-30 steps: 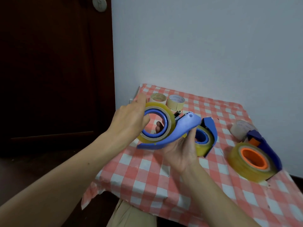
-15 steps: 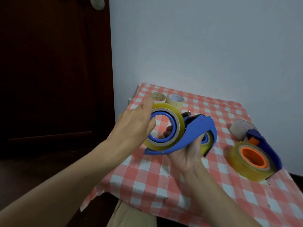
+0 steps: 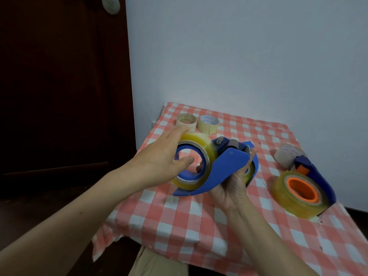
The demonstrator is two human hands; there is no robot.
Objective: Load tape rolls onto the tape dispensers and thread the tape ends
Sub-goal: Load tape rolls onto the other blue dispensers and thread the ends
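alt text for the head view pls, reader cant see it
The right hand holds a blue tape dispenser above a checked tablecloth while the left hand grips the clear tape roll on its hub. An orange-hubbed dispenser lies at right; two masking tape rolls sit behind.

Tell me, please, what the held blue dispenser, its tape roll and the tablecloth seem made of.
The blue dispenser: probably moulded plastic; even colour, smooth surface with soft sheen. The tape roll: clear yellowish film, glossy, wound in layers. The tablecloth: thin checked sheet, fabric or plastic, cannot tell; its edge looks ragged.
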